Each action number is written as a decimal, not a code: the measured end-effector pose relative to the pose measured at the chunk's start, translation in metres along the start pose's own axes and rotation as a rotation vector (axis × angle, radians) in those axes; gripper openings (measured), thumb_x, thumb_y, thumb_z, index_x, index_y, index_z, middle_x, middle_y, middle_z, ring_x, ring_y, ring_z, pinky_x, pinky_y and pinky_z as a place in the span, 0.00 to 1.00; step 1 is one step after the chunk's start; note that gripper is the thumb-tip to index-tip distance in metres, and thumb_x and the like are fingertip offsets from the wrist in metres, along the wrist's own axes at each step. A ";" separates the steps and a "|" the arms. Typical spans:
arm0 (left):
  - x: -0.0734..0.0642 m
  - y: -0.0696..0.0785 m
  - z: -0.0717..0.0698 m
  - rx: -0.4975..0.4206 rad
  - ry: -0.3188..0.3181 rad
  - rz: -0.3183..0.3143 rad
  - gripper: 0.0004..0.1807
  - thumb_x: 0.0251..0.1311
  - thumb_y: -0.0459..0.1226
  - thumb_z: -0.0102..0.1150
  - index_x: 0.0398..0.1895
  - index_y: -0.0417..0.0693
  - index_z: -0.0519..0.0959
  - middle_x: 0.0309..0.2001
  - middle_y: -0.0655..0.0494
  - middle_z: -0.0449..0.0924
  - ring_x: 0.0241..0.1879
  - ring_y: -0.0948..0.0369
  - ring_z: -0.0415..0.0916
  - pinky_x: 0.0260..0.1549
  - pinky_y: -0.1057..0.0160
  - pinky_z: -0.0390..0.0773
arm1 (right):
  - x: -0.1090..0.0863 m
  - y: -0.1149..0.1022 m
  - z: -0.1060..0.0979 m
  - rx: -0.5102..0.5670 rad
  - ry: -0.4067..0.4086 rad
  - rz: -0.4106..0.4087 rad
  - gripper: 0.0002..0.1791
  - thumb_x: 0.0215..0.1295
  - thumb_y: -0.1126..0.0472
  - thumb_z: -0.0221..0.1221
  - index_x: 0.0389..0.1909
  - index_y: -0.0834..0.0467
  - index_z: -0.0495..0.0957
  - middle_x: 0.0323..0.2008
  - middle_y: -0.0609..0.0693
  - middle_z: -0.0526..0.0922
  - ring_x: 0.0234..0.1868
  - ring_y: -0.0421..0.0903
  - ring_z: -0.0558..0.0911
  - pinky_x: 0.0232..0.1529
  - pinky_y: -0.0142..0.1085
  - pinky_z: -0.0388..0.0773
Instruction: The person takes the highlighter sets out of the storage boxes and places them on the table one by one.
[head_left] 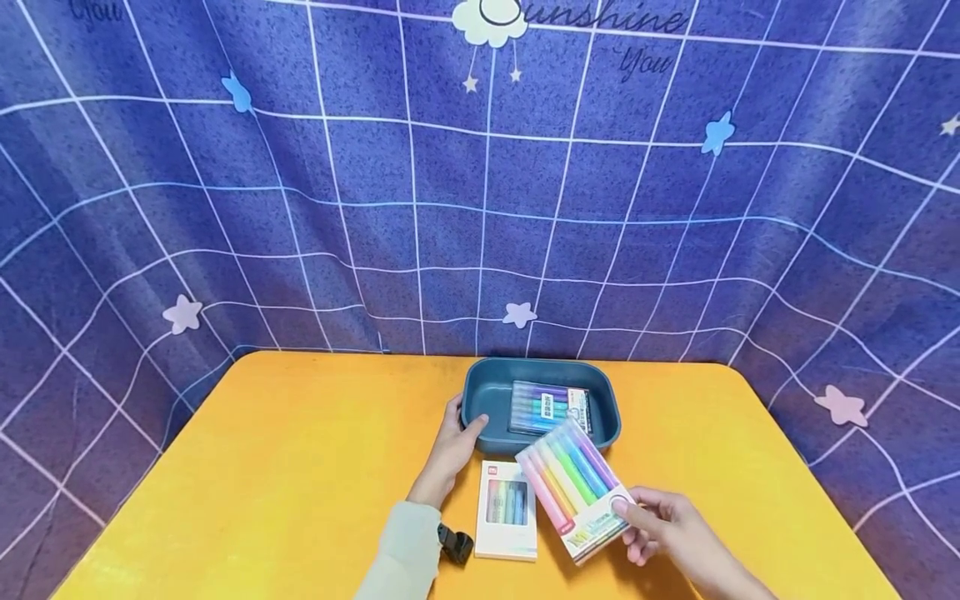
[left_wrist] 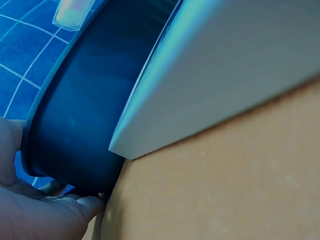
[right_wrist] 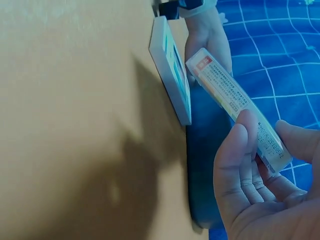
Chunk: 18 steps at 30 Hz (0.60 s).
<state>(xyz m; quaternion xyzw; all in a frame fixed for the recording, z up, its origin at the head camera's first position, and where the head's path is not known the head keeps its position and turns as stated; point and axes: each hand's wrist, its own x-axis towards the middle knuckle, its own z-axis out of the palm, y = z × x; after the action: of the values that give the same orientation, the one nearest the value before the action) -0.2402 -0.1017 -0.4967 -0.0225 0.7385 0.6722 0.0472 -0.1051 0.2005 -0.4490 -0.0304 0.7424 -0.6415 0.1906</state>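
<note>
Lower frame, right of centre, in pinching fingers of right hand (head_left: 670, 527), tilted rainbow marker pack (head_left: 573, 483); lower centre, gripped by left hand (head_left: 450, 448), blue bin (head_left: 487, 406) with second pack (head_left: 536, 406) inside; below, white box (head_left: 506, 536).

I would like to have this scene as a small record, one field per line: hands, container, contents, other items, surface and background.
Left hand: grips the left side of the dark blue bin
Right hand: holds the rainbow pen pack, slanted; its far end overlaps the bin's near rim in the head view
Bin contents: blue-and-purple pen pack
Beside bin: white box with a window, on the near side
Surface: yellow-orange table
Background: blue curtain with grid lines and stars
</note>
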 end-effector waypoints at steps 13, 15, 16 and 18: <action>-0.001 0.000 0.000 -0.003 0.000 -0.005 0.35 0.74 0.38 0.50 0.79 0.48 0.50 0.80 0.39 0.51 0.80 0.40 0.47 0.76 0.35 0.52 | -0.007 0.019 0.007 0.136 0.012 0.102 0.19 0.77 0.51 0.53 0.50 0.64 0.78 0.26 0.45 0.82 0.25 0.40 0.80 0.32 0.31 0.83; -0.001 0.000 0.000 -0.001 0.001 -0.004 0.35 0.74 0.38 0.51 0.79 0.48 0.50 0.79 0.39 0.52 0.80 0.40 0.48 0.76 0.35 0.52 | -0.008 0.021 0.009 0.150 0.009 0.110 0.19 0.76 0.51 0.53 0.50 0.64 0.78 0.26 0.45 0.83 0.25 0.40 0.80 0.31 0.31 0.83; -0.001 0.000 0.000 -0.003 0.000 -0.002 0.35 0.74 0.38 0.50 0.79 0.48 0.50 0.79 0.39 0.52 0.80 0.40 0.47 0.76 0.35 0.52 | -0.008 0.022 0.010 0.158 0.009 0.117 0.20 0.76 0.50 0.54 0.50 0.64 0.78 0.26 0.45 0.83 0.25 0.40 0.80 0.31 0.30 0.82; 0.000 0.001 0.000 -0.001 0.000 -0.004 0.34 0.74 0.38 0.50 0.79 0.48 0.50 0.80 0.39 0.52 0.80 0.40 0.47 0.76 0.35 0.51 | -0.009 0.024 0.011 0.176 0.005 0.128 0.20 0.75 0.49 0.55 0.51 0.64 0.78 0.27 0.46 0.83 0.25 0.39 0.80 0.31 0.30 0.82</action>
<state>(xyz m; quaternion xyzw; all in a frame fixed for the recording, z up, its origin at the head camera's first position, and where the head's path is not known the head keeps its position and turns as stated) -0.2398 -0.1013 -0.4956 -0.0241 0.7381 0.6725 0.0487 -0.0887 0.1967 -0.4711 0.0354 0.6841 -0.6908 0.2314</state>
